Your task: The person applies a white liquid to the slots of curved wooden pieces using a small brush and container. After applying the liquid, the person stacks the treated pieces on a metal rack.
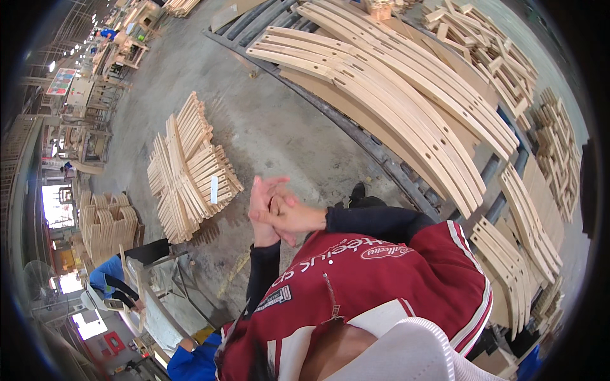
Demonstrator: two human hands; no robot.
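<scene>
In front of my chest my two hands meet, away from any of the wood. My left hand (262,213) stands upright with its fingers stretched out toward the right. Across its palm lies my right hand (301,217), its fingers closed round the left hand. I see no part or tool in either hand; the space between the palms is hidden. Beyond the hands, to the left, a pile of slatted wooden pieces (190,174) sits on the concrete floor with a pale paper slip (214,189) on it.
At right, a roller conveyor (381,166) carries long curved wooden slats (387,92) with slots. Further wooden pieces (486,51) are heaped behind it. At lower left, a person in blue (108,279) works at a table (164,317), near stacked curved parts (108,222).
</scene>
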